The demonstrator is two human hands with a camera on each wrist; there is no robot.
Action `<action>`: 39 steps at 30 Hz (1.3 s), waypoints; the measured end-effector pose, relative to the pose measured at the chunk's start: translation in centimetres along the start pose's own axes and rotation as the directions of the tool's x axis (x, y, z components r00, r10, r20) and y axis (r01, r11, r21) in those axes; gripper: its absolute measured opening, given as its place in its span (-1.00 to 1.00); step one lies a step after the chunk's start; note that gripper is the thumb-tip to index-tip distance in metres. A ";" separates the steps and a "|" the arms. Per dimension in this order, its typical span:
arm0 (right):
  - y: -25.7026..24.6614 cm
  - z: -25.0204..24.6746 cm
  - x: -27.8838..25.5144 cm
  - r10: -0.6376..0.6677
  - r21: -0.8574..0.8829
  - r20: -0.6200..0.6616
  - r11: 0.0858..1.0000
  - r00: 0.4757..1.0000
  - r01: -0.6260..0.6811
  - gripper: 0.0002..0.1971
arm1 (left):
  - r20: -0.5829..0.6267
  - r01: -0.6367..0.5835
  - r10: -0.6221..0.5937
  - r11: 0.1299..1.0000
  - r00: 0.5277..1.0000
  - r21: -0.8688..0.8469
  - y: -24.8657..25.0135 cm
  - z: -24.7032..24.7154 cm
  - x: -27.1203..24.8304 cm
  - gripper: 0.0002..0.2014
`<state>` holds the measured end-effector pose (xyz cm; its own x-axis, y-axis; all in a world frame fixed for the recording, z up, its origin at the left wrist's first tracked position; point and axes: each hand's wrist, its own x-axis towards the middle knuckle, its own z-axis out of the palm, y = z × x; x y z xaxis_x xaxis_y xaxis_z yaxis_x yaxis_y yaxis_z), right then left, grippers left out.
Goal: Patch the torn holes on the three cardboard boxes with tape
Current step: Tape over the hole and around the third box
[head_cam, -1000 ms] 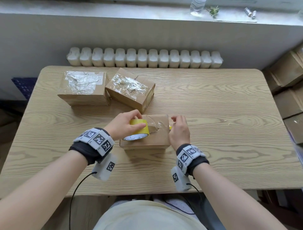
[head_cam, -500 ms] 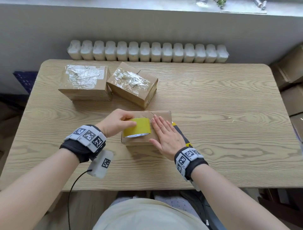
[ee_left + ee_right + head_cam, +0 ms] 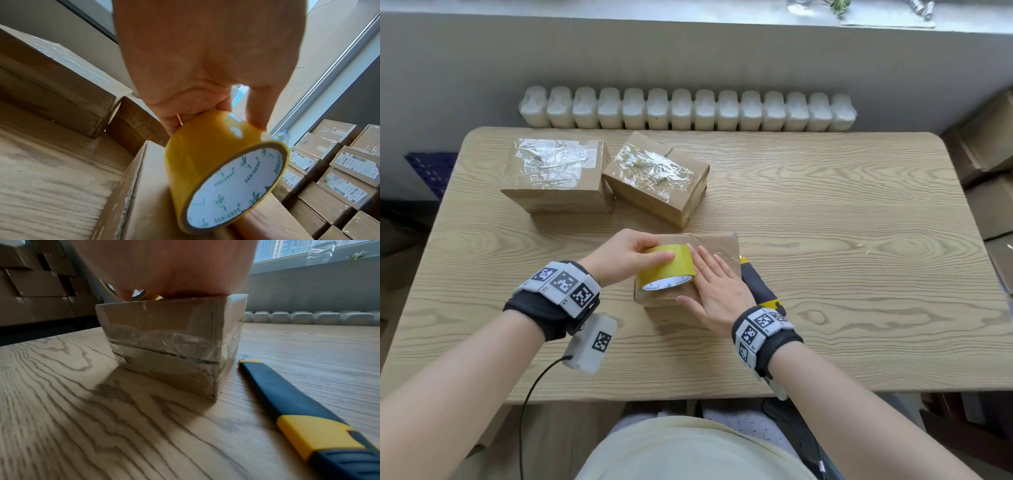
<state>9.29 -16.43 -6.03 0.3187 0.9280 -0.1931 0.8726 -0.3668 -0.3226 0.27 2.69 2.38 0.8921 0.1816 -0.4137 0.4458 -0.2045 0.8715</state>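
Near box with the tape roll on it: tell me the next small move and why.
Probably cut the strip. The left hand holds the tape roll on the near box, and the right hand lies flat pressing beside it, so tape seems laid. The utility knife rests just right of the box, within easy reach of that hand.
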 end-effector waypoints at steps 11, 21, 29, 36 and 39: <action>-0.1 -0.2 0.0 0.036 -0.043 0.050 0.998 0.998 -0.034 -0.23 | -0.137 0.141 -0.090 0.887 0.987 0.439 -0.7 -3.0 -1.6 -0.56; -1.3 -0.4 0.3 -0.001 -0.067 0.096 0.998 0.995 0.008 -0.31 | -0.064 0.153 -0.142 0.794 0.988 0.588 0.9 -2.2 -1.3 -0.76; 2.2 -2.7 -0.8 0.297 0.305 -0.424 0.936 0.856 -0.173 -0.67 | -0.011 0.153 -0.190 0.751 0.982 0.642 1.7 -2.1 -0.9 -0.73; 6.4 -0.8 -2.5 0.639 0.216 0.007 0.750 0.769 -0.625 -0.57 | -0.043 0.164 -0.182 0.732 0.982 0.661 0.9 -1.5 -0.2 -0.76; 6.8 -0.2 -1.9 0.676 0.183 0.067 0.715 0.734 -0.675 -0.49 | -0.021 0.165 -0.204 0.723 0.979 0.670 0.8 -1.5 0.0 -0.74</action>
<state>14.68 -20.68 -7.63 0.7989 0.4286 -0.4220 0.3408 -0.9006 -0.2696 0.51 3.95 3.41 0.7807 0.2399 -0.5770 0.5193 -0.7627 0.3855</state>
